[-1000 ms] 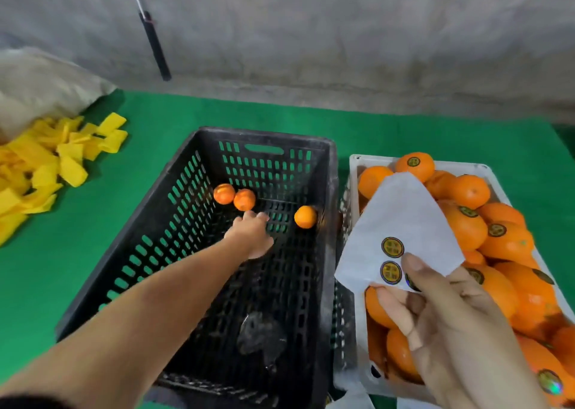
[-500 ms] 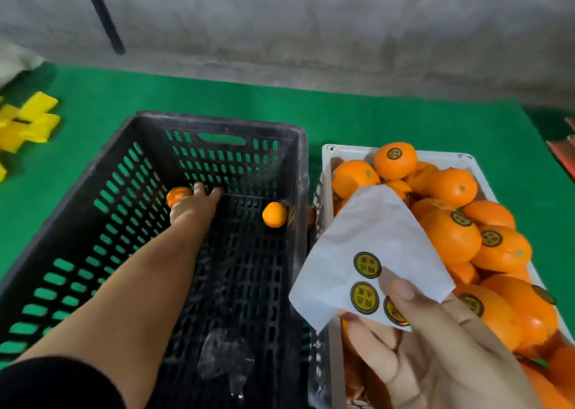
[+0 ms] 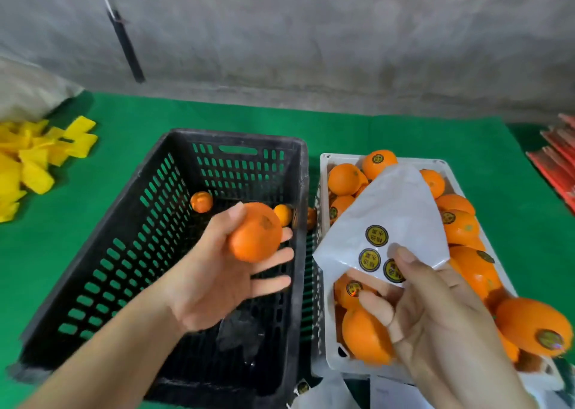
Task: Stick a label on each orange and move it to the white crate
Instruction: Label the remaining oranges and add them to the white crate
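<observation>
Left hand (image 3: 214,271), palm up over the black crate (image 3: 102,271), cradled an orange (image 3: 255,232); fingers (image 3: 273,257) spread and lightly curled around it. Right hand (image 3: 435,321) pinched the label sheet (image 3: 392,222) between thumb and fingers, above the white crate (image 3: 325,346) heaped with labelled oranges (image 3: 460,226). Two small oranges (image 3: 201,201) lay at the black crate's far end. Green table (image 3: 357,135).

Both forearms are showing bare, with no sleeve reaching into view. The left hand (image 3: 214,271) and right hand (image 3: 441,318) are wearing no gloves, rings or watch.
</observation>
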The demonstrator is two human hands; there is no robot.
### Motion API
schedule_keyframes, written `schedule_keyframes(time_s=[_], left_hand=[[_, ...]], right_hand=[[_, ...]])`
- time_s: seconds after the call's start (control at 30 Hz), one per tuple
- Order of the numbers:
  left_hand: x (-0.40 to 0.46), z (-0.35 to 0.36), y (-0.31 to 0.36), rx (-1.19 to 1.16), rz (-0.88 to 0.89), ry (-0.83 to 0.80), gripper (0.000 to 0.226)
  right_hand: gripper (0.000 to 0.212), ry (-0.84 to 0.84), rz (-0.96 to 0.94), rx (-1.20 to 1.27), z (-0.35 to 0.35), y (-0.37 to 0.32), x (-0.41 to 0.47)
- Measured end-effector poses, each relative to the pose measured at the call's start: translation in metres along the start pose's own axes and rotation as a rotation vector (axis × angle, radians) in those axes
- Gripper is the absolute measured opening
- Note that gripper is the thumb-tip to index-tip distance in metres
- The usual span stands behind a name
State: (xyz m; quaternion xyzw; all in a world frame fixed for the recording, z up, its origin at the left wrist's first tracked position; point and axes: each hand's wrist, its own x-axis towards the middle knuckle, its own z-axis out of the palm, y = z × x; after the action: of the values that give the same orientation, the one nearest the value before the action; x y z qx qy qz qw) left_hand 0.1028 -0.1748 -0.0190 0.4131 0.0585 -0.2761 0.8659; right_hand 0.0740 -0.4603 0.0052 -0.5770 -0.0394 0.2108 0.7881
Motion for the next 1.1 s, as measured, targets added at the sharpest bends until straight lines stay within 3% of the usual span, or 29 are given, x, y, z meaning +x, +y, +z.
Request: schedule_keyframes(time_s=[0.03, 0.1, 0.2, 0.27, 0.37, 0.43, 0.5, 0.53, 0.63, 0.73, 0.8, 0.97, 1.1], left_hand=[[-0.012, 0.015, -0.016, -0.034, 0.006, -0.071, 0.079], [-0.026, 0.043, -0.044, -0.087, 0.022, -0.054, 0.084], [-0.036, 0.068, -0.074, -0.207, 0.034, 0.103, 0.115], [-0.043, 0.077, -0.083, -0.184, 0.105, 0.104, 0.110], [-0.051, 0.081, -0.088, -0.150, 0.189, 0.130, 0.095], [-0.053, 0.081, -0.092, -0.127, 0.218, 0.125, 0.102], [-0.054, 0.083, -0.094, -0.066, 0.260, 0.135, 0.106], [-0.055, 0.084, -0.095, -0.037, 0.279, 0.133, 0.106], [-0.058, 0.088, -0.098, 0.027, 0.318, 0.082, 0.104], [-0.062, 0.092, -0.098, 0.015, 0.360, 0.052, 0.097], [-0.064, 0.095, -0.099, 0.028, 0.392, 0.006, 0.095], [-0.067, 0.095, -0.102, 0.019, 0.416, -0.048, 0.101], [-0.067, 0.088, -0.103, 0.010, 0.431, -0.052, 0.091]], right_hand=[[0.087, 0.098, -0.054, -0.078, 0.001, 0.002, -0.004], [0.063, 0.284, -0.151, -0.176, 0.013, 0.004, -0.011], [0.035, 0.336, -0.165, -0.174, 0.026, 0.009, -0.020], [0.031, 0.362, -0.171, -0.236, 0.030, 0.010, -0.028], [0.037, 0.426, -0.262, -0.273, 0.032, 0.016, -0.034], [0.059, 0.536, -0.335, -0.352, 0.033, 0.019, -0.036], [0.079, 0.673, -0.455, -0.596, 0.033, 0.019, -0.042], [0.079, 0.709, -0.560, -0.762, 0.032, 0.020, -0.046], [0.045, 0.583, -0.772, -1.130, 0.032, 0.014, -0.053], [0.022, 0.356, -0.629, -0.929, 0.036, 0.007, -0.055], [0.021, 0.290, -0.573, -0.796, 0.037, 0.005, -0.057], [0.037, 0.180, -0.565, -0.804, 0.042, 0.000, -0.067], [0.032, 0.167, -0.689, -1.047, 0.044, -0.009, -0.069]])
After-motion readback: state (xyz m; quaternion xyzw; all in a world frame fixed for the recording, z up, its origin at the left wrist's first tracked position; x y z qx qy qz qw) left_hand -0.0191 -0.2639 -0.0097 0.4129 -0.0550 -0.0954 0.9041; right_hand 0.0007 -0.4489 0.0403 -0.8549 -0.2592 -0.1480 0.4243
